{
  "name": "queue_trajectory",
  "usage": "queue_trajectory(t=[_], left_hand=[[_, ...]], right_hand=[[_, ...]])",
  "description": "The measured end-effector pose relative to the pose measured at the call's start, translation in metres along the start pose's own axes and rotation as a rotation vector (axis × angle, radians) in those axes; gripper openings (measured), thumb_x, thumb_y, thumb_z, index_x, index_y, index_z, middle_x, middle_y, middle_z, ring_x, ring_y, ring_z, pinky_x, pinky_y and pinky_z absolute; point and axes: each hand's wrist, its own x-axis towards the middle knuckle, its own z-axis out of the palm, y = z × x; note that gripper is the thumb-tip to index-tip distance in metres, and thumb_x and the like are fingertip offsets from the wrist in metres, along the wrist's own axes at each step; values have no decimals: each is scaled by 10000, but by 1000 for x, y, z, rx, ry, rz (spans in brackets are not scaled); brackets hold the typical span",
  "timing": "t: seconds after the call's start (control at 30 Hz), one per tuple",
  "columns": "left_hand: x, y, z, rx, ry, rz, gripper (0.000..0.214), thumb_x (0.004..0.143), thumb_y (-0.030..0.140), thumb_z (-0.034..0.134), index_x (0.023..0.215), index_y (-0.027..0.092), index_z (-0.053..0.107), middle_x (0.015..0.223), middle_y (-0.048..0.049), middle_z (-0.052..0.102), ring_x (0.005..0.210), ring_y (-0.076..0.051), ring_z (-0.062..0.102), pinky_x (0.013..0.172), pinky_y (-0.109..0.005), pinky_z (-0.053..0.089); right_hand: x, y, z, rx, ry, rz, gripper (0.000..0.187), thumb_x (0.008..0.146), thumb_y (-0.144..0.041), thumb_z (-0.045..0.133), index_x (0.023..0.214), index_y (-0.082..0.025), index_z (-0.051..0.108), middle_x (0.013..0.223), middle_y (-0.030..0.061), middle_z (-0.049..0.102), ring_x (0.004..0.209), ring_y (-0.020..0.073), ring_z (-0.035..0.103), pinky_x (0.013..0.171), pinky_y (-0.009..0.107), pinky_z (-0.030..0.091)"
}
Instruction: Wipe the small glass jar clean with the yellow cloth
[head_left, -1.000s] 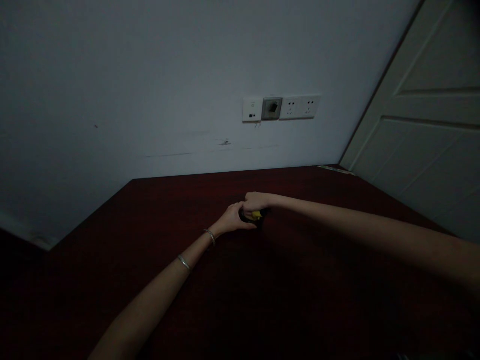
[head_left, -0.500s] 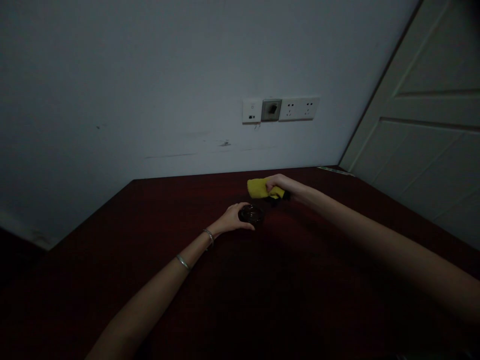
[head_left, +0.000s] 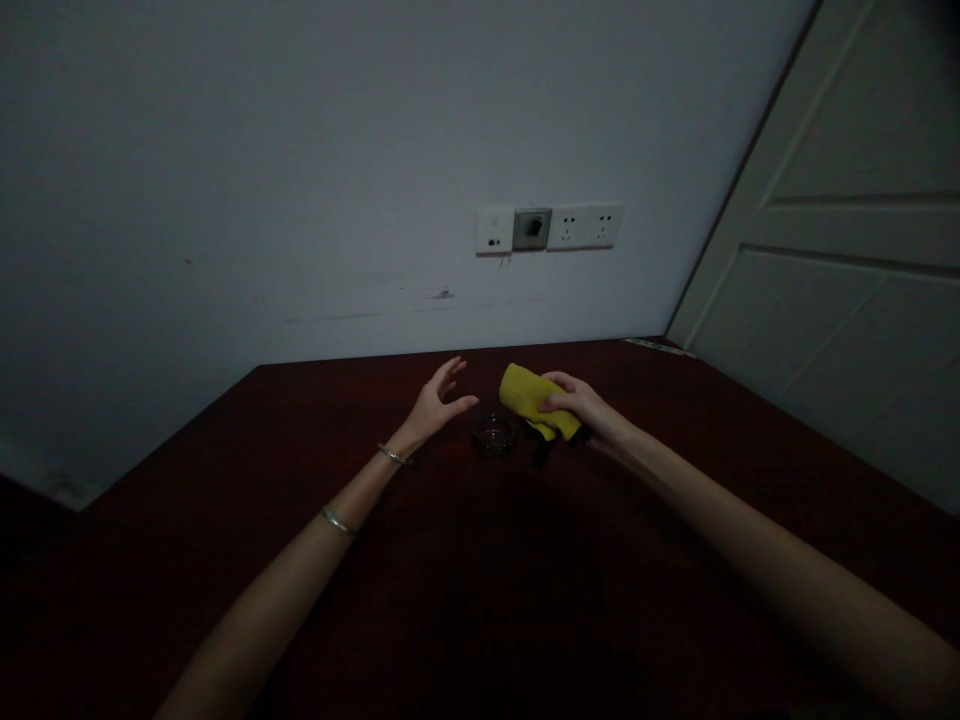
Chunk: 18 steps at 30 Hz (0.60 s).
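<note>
A small dark glass ashtray [head_left: 494,436] rests on the dark red tabletop [head_left: 360,420]. Just to its upper left is my left hand [head_left: 439,398], its fingers and thumb spread, holding nothing and apart from the ashtray. My right hand [head_left: 574,396] grips a folded yellow cloth [head_left: 531,392] with dark parts hanging at its underside. The cloth is off to the upper right of the ashtray, its lower edge near the ashtray's rim. Two silver bracelets circle my left forearm.
Behind the table rises a pale wall [head_left: 330,180] with scuff marks and a row of sockets and switches [head_left: 570,228]. A white panelled door [head_left: 840,280] stands on the right. A thin pale strip [head_left: 660,347] lies at the table's back right corner.
My left hand has let go of the ashtray and moved up and left. The yellow cloth has been turned and lowered slightly in my right hand. The view has shifted a little.
</note>
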Motion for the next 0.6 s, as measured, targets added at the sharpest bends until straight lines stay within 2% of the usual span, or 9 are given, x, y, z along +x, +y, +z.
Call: queue_trajectory(t=[0.1,0.17,0.23,0.3,0.4,0.47,0.5,0.6], left_hand=[[3,29,10,-108,-137,-9,719,690,366,730,1314,178,427,1290,-152,556,1195,-255,529,1020,-428,404],[1,43,20,-113,-197,-42,575,678,337,739,1185,152,540,1183,-128,619,1071,-243,599,949,-408,461],[-1,51,27,-112,-167,-59,447,668,325,734,1050,137,598,1085,-99,653,983,-227,622,895,-391,489],[-1,57,26,-113,-91,-60,400,664,324,716,995,132,599,1017,-77,663,925,-208,624,858,-373,501],[4,65,8,-40,58,-20,386,687,326,654,1007,125,575,968,-64,654,863,-182,614,802,-337,507],[9,72,-8,113,131,57,340,683,306,633,965,128,569,906,-40,640,810,-164,598,754,-308,499],[11,76,-16,213,132,108,306,665,276,633,930,136,570,865,-23,628,779,-154,586,725,-292,491],[19,82,-33,508,-21,216,267,647,164,580,914,162,594,858,-6,623,783,-145,571,743,-283,464]], right_hand=[[-5,1,13,-43,-36,-131,488,519,-253,616,973,-214,441,950,33,588,824,205,599,664,288,490],[-8,-1,20,-84,-86,-184,532,545,-271,617,1037,-212,423,1009,58,589,887,228,602,705,309,495],[-9,-2,23,-108,-127,-215,581,588,-290,623,1120,-208,403,1092,90,584,954,247,601,748,327,500],[-7,0,22,-105,-173,-238,621,647,-332,634,1204,-211,385,1186,114,562,1025,258,589,783,339,505],[0,15,11,-103,-201,-212,636,734,-438,606,1286,-226,372,1236,128,547,1060,260,582,806,385,517],[8,31,2,-167,-111,-215,715,700,-447,663,1310,-221,365,1233,134,549,1068,259,578,864,432,500],[11,40,-2,-218,-80,-262,786,647,-434,718,1317,-217,369,1269,144,527,1115,270,551,912,453,477],[20,62,-8,-395,-158,-337,934,600,-428,782,1386,-217,324,1450,167,367,1318,296,378,1058,499,350]])
